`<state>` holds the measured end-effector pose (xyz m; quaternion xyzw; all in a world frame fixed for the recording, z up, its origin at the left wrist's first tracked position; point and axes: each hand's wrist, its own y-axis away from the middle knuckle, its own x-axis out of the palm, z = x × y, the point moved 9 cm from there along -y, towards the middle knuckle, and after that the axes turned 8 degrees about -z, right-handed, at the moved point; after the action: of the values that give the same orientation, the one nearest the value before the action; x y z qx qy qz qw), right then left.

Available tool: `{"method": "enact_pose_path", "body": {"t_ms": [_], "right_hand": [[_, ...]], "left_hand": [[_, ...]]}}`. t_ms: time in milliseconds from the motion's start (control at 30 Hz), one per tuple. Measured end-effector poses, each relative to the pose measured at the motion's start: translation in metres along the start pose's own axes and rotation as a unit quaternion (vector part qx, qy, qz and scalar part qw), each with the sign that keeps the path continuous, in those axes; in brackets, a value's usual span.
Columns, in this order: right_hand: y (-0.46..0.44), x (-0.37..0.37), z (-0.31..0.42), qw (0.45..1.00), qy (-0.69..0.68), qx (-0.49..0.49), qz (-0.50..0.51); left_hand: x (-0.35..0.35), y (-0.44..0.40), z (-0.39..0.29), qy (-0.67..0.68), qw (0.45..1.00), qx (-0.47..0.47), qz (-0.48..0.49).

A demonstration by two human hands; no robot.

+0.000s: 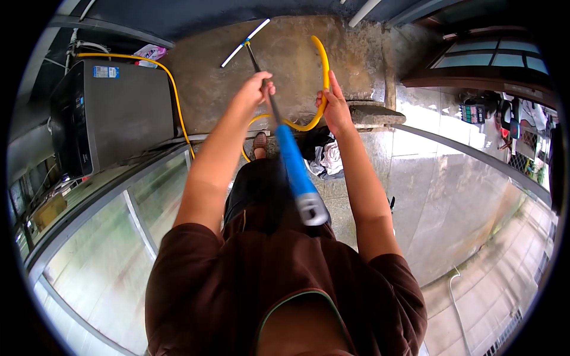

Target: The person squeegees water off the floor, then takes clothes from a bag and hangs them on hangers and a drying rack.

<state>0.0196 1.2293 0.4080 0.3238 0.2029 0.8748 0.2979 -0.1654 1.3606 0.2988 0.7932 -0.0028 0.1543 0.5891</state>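
My left hand [255,90] is wrapped round the dark pole of a floor squeegee [289,155], whose thick blue grip angles back towards my chest. The white blade [231,56] of the squeegee lies on or just above the wet brown floor, towards the far wall. In my right hand [336,108] is a yellow hose [324,59], gripped near its end. Its open end curves up and to the left, while the rest loops below the hand and passes behind the squeegee pole.
A dark grey washing machine [127,98] stands at left, with the yellow hose running over it. Crumpled clothes [331,159] lie near my feet, below a stone ledge [374,114]. A metal-framed glass panel [107,237] is at lower left. A metal rail [475,159] crosses the right side.
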Motion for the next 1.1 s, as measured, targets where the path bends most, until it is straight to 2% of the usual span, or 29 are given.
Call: {"method": "enact_pose_path", "body": {"t_ms": [67, 133, 200, 267, 333, 367, 400, 433, 467, 500, 600, 667, 800, 867, 1000, 1100], "right_hand": [[0.001, 0.01, 0.002, 1.0, 0.021, -0.007, 0.009], [0.0, 0.021, 0.003, 0.999, 0.044, -0.005, 0.024], [-0.002, 0.033, -0.002, 0.999, 0.032, -0.001, 0.04], [-0.006, 0.047, -0.01, 0.998, 0.031, 0.009, 0.057], [-0.006, 0.06, -0.017, 0.997, 0.042, 0.008, 0.07], [-0.007, 0.064, -0.018, 0.996, 0.045, 0.003, 0.074], [-0.008, 0.066, -0.018, 0.996, 0.047, 0.0, 0.077], [-0.009, 0.067, -0.017, 0.996, 0.052, -0.01, 0.072], [-0.011, 0.064, -0.015, 0.996, 0.058, -0.02, 0.065], [-0.013, 0.059, -0.011, 0.996, 0.064, -0.031, 0.055], [-0.026, 0.037, 0.004, 0.995, 0.067, -0.053, 0.048], [-0.038, 0.023, 0.015, 0.996, 0.06, -0.056, 0.039], [-0.055, 0.002, 0.025, 0.996, 0.046, -0.068, 0.017], [-0.06, -0.008, 0.025, 0.997, 0.044, -0.065, 0.001], [-0.061, -0.032, 0.011, 0.996, 0.063, -0.06, -0.032], [-0.053, -0.046, 0.001, 0.997, 0.042, -0.05, -0.043]], "left_hand": [[-0.037, 0.023, -0.013, -0.024, 1.0, -0.018, -0.008], [-0.083, 0.061, -0.028, -0.129, 0.992, -0.001, -0.001], [-0.129, 0.117, -0.023, -0.183, 0.982, -0.024, -0.048], [-0.186, 0.146, -0.003, -0.275, 0.958, -0.067, 0.051], [-0.236, 0.213, 0.012, -0.355, 0.922, -0.078, -0.132], [-0.266, 0.223, 0.015, -0.397, 0.896, -0.027, -0.196], [-0.3, 0.224, 0.019, -0.436, 0.862, 0.022, -0.258], [-0.315, 0.222, 0.002, -0.591, 0.74, 0.189, -0.26], [-0.31, 0.228, -0.004, -0.708, 0.569, 0.342, -0.242], [-0.308, 0.238, 0.003, -0.712, 0.593, 0.271, -0.261], [-0.309, 0.24, 0.028, -0.723, 0.567, 0.267, -0.291], [-0.299, 0.233, 0.036, -0.707, 0.585, 0.286, -0.276], [-0.278, 0.184, 0.037, -0.701, 0.598, 0.292, -0.255], [-0.239, 0.154, 0.03, -0.707, 0.606, 0.268, -0.246], [-0.166, 0.079, 0.02, -0.718, 0.584, 0.284, -0.252], [-0.171, 0.054, 0.055, -0.737, 0.575, 0.266, -0.239]]}}
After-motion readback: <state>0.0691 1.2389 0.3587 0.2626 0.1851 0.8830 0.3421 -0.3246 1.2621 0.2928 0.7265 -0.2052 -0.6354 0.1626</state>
